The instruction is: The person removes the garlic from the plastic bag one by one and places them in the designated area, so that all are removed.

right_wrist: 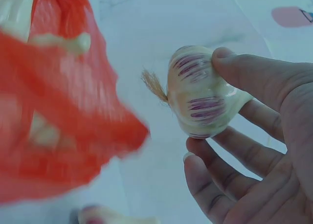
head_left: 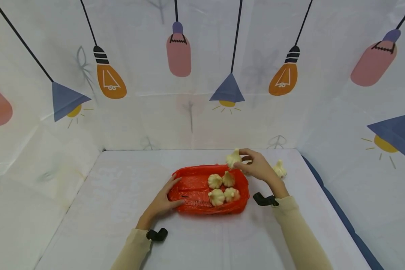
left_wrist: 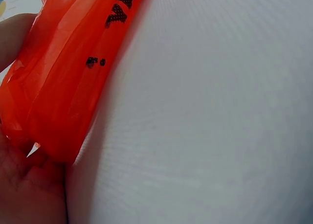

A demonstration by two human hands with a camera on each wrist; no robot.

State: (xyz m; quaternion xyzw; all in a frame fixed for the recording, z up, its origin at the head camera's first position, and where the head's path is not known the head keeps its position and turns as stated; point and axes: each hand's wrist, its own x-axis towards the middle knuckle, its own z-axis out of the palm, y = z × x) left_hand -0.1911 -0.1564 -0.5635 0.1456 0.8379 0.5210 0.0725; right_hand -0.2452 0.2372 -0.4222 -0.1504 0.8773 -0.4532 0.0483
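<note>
A tray wrapped in a red plastic bag (head_left: 192, 183) sits on the table, with several garlic bulbs (head_left: 217, 197) grouped in its right half. My left hand (head_left: 165, 195) grips the tray's left end, thumb on the near side and fingers on the far side; in the left wrist view its thumb (left_wrist: 14, 38) lies against the red plastic. Above the tray's far right corner, my right hand (head_left: 256, 165) pinches one garlic bulb (right_wrist: 200, 94) between thumb and fingertips. That bulb has purple streaks and a tuft of brown roots turned toward the red bag (right_wrist: 88, 111).
Another garlic bulb (head_left: 279, 169) lies on the table to the right of the tray, just beyond my right wrist. The white-covered table (head_left: 121, 187) meets a fabric wall (head_left: 138, 123) printed with lamps at its back edge. A blue strip (head_left: 337, 206) runs along the right side.
</note>
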